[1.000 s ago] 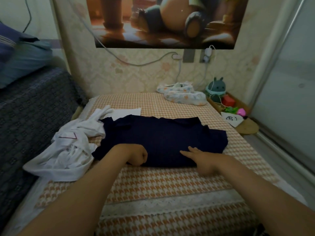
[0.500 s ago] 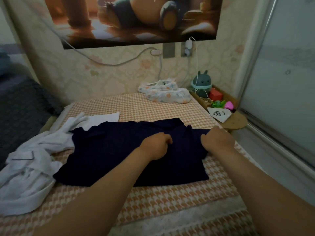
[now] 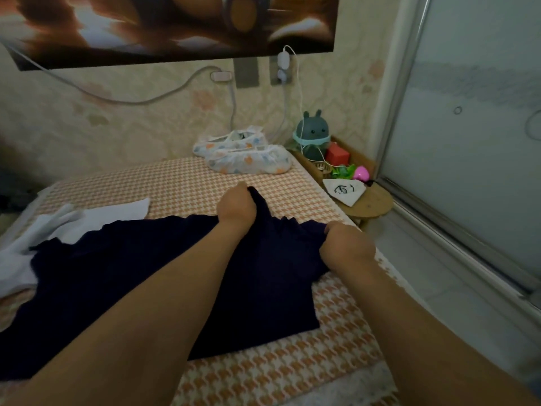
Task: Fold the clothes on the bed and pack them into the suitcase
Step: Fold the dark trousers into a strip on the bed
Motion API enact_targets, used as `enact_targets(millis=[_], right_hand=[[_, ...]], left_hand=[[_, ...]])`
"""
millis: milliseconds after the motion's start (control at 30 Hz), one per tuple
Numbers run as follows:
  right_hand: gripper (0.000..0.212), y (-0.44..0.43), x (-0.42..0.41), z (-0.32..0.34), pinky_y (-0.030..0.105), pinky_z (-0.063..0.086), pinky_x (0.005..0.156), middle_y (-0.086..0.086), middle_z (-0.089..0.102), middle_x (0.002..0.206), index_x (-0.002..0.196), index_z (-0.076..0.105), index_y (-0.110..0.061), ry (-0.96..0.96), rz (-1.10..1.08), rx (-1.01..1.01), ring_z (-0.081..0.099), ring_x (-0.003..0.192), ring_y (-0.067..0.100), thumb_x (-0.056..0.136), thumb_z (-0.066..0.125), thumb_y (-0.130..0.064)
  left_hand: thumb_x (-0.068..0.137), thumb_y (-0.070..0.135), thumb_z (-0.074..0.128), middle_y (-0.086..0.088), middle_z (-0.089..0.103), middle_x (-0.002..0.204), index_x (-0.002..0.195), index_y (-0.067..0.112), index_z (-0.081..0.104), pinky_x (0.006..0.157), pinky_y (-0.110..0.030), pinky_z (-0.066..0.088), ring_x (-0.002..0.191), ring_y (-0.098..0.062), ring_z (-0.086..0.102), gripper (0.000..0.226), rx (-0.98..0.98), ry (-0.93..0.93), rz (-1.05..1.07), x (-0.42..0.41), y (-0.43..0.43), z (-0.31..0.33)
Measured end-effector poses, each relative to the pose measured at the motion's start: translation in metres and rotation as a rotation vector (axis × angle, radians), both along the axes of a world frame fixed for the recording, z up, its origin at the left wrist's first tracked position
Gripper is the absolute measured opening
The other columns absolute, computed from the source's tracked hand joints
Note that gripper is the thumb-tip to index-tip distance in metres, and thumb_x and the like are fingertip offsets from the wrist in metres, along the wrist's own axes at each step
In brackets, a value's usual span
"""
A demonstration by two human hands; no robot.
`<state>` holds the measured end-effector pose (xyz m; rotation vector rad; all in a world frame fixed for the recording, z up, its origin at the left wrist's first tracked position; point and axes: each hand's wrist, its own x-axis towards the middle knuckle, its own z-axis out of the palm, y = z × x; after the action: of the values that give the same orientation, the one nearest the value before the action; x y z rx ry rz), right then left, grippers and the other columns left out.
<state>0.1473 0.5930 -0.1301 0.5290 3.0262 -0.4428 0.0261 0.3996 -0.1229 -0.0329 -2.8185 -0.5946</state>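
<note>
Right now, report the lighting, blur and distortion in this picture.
Head view: dim, warm light; the navy garment reads near-black, folds barely visible; the white garment at the left edge is smeared; the poster is soft; wide-angle bends the door frame.

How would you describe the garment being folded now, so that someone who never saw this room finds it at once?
Look at the bed with the orange-and-white checked sheet. Across it lies the navy garment, one end gripped by the left hand and the right hand. It is the only dark cloth there; the white garment beside it is crumpled.
</note>
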Motion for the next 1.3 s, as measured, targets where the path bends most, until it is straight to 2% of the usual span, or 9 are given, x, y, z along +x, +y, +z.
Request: enact_targets(millis=[67,200,300,467,600,767,900,1100,1300], right_hand=[[0.041,0.002,-0.002,-0.003,0.036,0.05,0.084,0.008,0.057,0.122,0.125,0.051,-0.02,0.038,0.015,0.032,0.057,0.109,0.028,0.084,0.055,-0.02],[0.08,0.011,-0.008,-0.015,0.049,0.031,0.112,0.007,0.03,0.154,0.152,0.025,-0.025,0.107,0.235,-0.012,0.031,0.139,0.03,0.079,0.055,-0.014],[0.081,0.014,-0.01,-0.017,0.045,0.025,0.117,0.005,0.027,0.16,0.157,0.017,-0.028,0.068,0.292,-0.223,0.028,0.144,0.027,0.085,0.049,-0.011],[0.061,0.017,-0.013,-0.017,0.041,0.03,0.11,0.01,0.037,0.151,0.155,0.027,-0.026,0.126,0.268,-0.097,0.033,0.136,0.032,0.096,0.043,-0.027],[0.046,0.015,-0.012,-0.016,0.044,0.036,0.102,0.01,0.053,0.137,0.141,0.045,-0.021,0.141,0.175,-0.083,0.044,0.126,0.034,0.097,0.046,-0.032],[0.016,0.012,-0.008,0.007,0.034,0.049,0.067,0.003,0.066,0.076,0.073,0.067,-0.017,0.188,-0.026,-0.41,0.064,0.077,0.025,0.075,0.065,-0.033],[0.009,-0.019,-0.013,0.036,0.04,0.055,0.071,0.011,0.069,0.087,0.079,0.065,-0.011,0.221,-0.164,-0.99,0.066,0.082,0.027,0.078,0.068,-0.02],[0.021,-0.109,-0.018,0.069,0.029,0.052,0.049,0.015,0.068,0.099,0.108,0.063,-0.007,0.14,-0.023,-1.346,0.068,0.079,0.028,0.09,0.069,-0.017],[0.055,-0.201,-0.009,0.063,0.042,0.06,0.078,0.008,0.055,0.125,0.148,0.036,-0.019,-0.099,0.337,-1.487,0.061,0.104,0.027,0.098,0.057,-0.007]], left_hand=[[0.1,0.016,0.043,-0.016,0.061,0.115,0.124,0.009,0.046,0.072,-0.034,0.044,0.089,-0.026,0.057,0.025,0.172,-0.096,-0.077,-0.005,0.003,-0.001],[0.098,0.014,0.051,-0.011,0.033,0.152,0.152,0.019,0.023,0.103,-0.038,0.042,0.13,-0.029,0.044,0.06,0.051,-0.239,-0.319,0.009,0.007,-0.013],[0.093,0.012,0.055,-0.003,0.032,0.141,0.137,0.022,0.043,0.095,-0.034,0.047,0.114,-0.02,0.051,0.047,0.081,-0.076,-0.416,0.039,0.014,-0.015],[0.077,0.045,0.066,0.006,0.045,0.098,0.096,0.024,0.053,0.074,-0.034,0.046,0.09,-0.014,0.048,0.031,-0.144,-0.061,-0.711,0.107,0.035,-0.01],[0.077,0.072,0.057,0.004,0.051,0.099,0.106,0.023,0.054,0.067,-0.033,0.043,0.087,-0.016,0.048,0.057,-0.36,-0.074,-0.648,0.132,0.054,-0.016],[0.089,0.028,0.06,0.0,0.06,0.095,0.098,0.019,0.064,0.072,-0.035,0.05,0.084,-0.017,0.058,0.014,-0.049,0.026,-0.605,0.139,0.045,-0.004],[0.086,0.025,0.061,0.003,0.057,0.078,0.08,0.018,0.056,0.062,-0.03,0.045,0.07,-0.01,0.054,0.01,0.182,0.019,-0.373,0.148,0.016,0.02],[0.092,0.025,0.052,-0.007,0.068,0.075,0.09,0.013,0.058,0.053,-0.034,0.057,0.06,-0.022,0.067,0.014,0.488,-0.242,-0.141,0.16,-0.06,0.044],[0.089,0.033,0.049,-0.004,0.07,0.075,0.082,0.015,0.064,0.064,-0.034,0.055,0.063,-0.022,0.067,0.025,0.386,-0.351,0.071,0.167,-0.163,0.035]])
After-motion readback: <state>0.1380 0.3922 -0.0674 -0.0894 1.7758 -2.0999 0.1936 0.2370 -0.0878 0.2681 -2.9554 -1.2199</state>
